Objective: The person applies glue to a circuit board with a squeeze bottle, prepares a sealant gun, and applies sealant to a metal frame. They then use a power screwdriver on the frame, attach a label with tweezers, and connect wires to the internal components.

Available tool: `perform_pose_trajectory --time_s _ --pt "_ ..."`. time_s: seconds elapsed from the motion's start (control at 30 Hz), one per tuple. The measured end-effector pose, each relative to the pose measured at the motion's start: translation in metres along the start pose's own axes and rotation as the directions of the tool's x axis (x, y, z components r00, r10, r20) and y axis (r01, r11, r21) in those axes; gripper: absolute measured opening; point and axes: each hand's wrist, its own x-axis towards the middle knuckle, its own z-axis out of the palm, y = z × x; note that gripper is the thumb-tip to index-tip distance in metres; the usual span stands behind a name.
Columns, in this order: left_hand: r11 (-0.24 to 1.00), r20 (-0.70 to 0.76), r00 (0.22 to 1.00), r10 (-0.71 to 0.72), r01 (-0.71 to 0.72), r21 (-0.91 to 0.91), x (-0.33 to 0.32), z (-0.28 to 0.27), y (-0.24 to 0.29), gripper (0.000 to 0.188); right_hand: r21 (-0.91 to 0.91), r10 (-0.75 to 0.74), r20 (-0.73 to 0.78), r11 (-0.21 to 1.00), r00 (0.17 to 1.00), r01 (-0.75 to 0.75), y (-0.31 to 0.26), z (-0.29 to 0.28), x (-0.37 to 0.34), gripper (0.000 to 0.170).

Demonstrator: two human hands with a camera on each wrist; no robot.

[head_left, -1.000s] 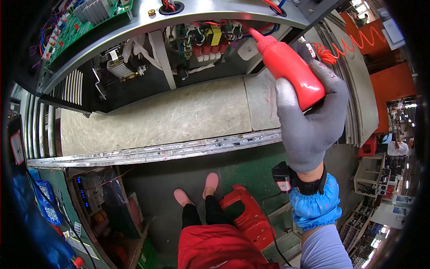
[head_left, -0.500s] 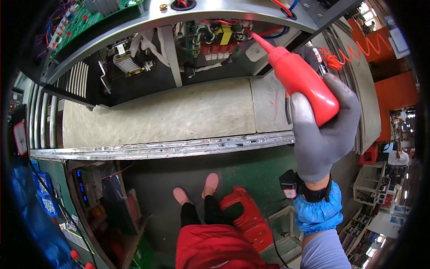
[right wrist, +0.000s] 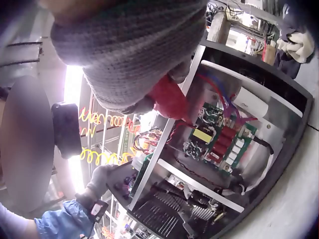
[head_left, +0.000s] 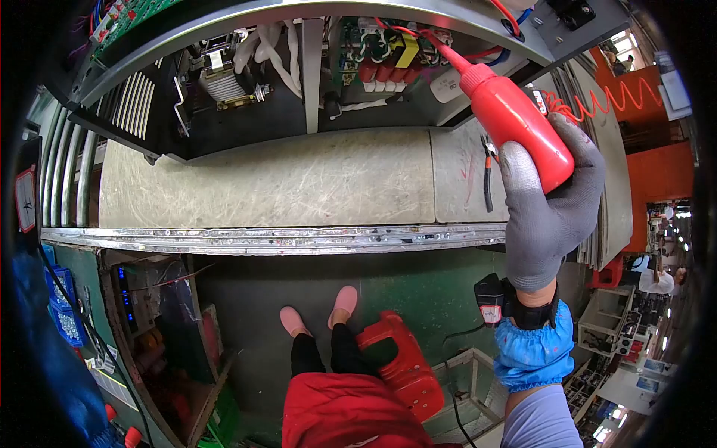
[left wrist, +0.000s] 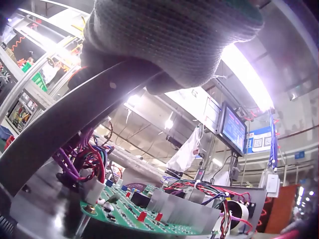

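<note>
At the near left I have two blue plastic bins [head_left: 60, 286], the nearer one filled with small pale pieces. Beyond them stand smooth, round metal tubes [head_left: 75, 168]. My left hand [left wrist: 154, 40], in a ribbed grey knit glove, has its fingers curled over the edge of the metal cabinet [head_left: 470, 22].

The cabinet sits open-sided on the far part of the worktop [head_left: 284, 183], with a flat upright post dividing it. Its left compartment holds straight, thin fins [head_left: 134, 108], a layered metal block [head_left: 222, 86] and pale, soft-looking sleeved wires [head_left: 280, 60]. The right one holds a green circuit board [head_left: 347, 56] carrying a boxy yellow part [head_left: 407, 51] and a row of rounded red parts [head_left: 387, 72].

The worktop is pale, flat and scratched. On its right lie slim pliers [head_left: 488, 179], just left of my right hand [head_left: 556, 194]. That hand, in a smooth-palmed grey glove, grips a glossy red bottle [head_left: 523, 127], round-bodied with a ridged collar, tilted above the worktop's right end. Its tapered nozzle points far and left, into the right compartment beside the board; I cannot tell whether the tip touches anything. Farthest right hangs a springy orange coiled hose [head_left: 609, 101].
</note>
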Motion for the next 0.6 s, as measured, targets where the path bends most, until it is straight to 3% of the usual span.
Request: perform_pose_trajectory --time_s 0.33,0.4,0.47,0.53,0.6 --pt "0.987 -0.014 0.997 0.079 -0.076 0.140 0.000 0.012 0.001 0.052 -0.105 -0.113 0.079 0.987 0.990 0.121 0.000 -0.009 0.020 0.044" --pt "0.919 -0.037 0.971 0.237 -0.212 0.333 -0.006 0.022 0.012 0.053 -0.086 -0.128 0.084 0.987 0.988 0.135 -0.008 -0.011 0.022 0.043" --pt "0.790 -0.009 0.876 0.483 -0.431 0.435 -0.022 0.041 0.046 0.054 -0.055 -0.165 0.067 0.984 0.984 0.168 -0.002 -0.008 0.020 0.042" --pt "0.723 0.090 0.776 0.624 -0.617 0.311 -0.051 0.080 0.086 0.054 -0.053 -0.185 0.069 0.981 0.980 0.189 0.001 -0.007 0.019 0.041" --pt "0.827 0.171 0.837 0.519 -0.543 0.146 -0.079 0.131 0.122 0.056 -0.067 -0.210 0.077 0.974 0.975 0.215 0.002 -0.008 0.021 0.041"
